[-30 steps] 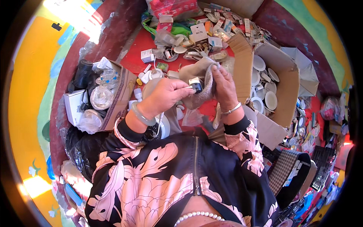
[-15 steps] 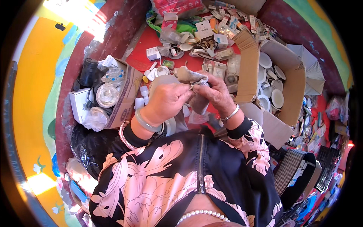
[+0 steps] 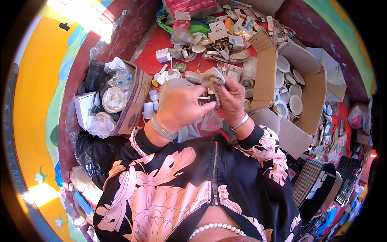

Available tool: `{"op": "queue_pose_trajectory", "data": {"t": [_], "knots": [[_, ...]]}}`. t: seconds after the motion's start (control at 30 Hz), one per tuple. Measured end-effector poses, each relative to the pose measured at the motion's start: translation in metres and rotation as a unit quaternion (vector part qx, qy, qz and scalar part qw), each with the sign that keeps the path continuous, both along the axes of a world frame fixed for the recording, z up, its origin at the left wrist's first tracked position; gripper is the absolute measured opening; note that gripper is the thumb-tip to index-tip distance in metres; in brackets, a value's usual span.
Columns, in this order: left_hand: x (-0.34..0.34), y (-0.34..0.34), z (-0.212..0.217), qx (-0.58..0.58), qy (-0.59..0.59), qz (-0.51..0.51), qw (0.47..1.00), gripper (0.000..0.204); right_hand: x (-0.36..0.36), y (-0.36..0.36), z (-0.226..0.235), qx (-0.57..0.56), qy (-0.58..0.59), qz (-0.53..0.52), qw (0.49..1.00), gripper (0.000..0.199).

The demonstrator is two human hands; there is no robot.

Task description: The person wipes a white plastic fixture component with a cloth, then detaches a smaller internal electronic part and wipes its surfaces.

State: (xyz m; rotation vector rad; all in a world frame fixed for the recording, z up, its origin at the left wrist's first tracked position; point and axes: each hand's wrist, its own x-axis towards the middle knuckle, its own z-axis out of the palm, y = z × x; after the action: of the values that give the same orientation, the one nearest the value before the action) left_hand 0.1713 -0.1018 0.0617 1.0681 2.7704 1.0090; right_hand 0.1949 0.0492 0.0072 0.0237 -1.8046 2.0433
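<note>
My right hand (image 3: pixel 232 101) grips a bunched grey-beige cloth (image 3: pixel 212 76), its fingers closed around the folds. Close beside it is my left hand (image 3: pixel 182 108), thumb and fingers curled toward the cloth. Between the two hands a thin white stick-like piece (image 3: pixel 204 98) shows, with a small dark part at its end; the left fingers hide most of it, so its kind is unclear. Both hands are above my lap, with my grey trouser knees below. A clear plastic bag (image 3: pixel 212 121) lies just under the hands.
On the left stands a cardboard box (image 3: pixel 135 99) of wrapped lamps and dark cylinders. At right, an open cardboard box (image 3: pixel 306 72) holds round white lamp fittings. Small boxes and loose parts cover the red sheet (image 3: pixel 151 60) ahead. A black plastic bag (image 3: pixel 94 155) sits at my left.
The cloth no longer hangs below my fingers; it is bunched up in my right hand. My left hand has turned and spread its fingers more around the small piece.
</note>
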Motion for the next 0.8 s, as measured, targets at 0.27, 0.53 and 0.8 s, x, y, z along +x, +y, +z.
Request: {"op": "queue_pose_trajectory", "data": {"t": [0.27,0.53,0.8], "knots": [[-0.005,0.003,-0.005,0.114,-0.265,0.051,0.956,0.034,-0.004,0.004,-0.006,-0.096,-0.063,-0.015,0.993,0.017],[-0.015,-0.019,-0.021,0.143,-0.116,0.028,0.983,0.039,-0.008,0.049,0.016,-0.171,-0.19,0.1,0.962,0.029],[0.003,-0.016,-0.013,0.147,-0.004,0.02,0.989,0.03,-0.004,0.032,0.024,-0.063,-0.153,0.319,0.933,0.033]]}}
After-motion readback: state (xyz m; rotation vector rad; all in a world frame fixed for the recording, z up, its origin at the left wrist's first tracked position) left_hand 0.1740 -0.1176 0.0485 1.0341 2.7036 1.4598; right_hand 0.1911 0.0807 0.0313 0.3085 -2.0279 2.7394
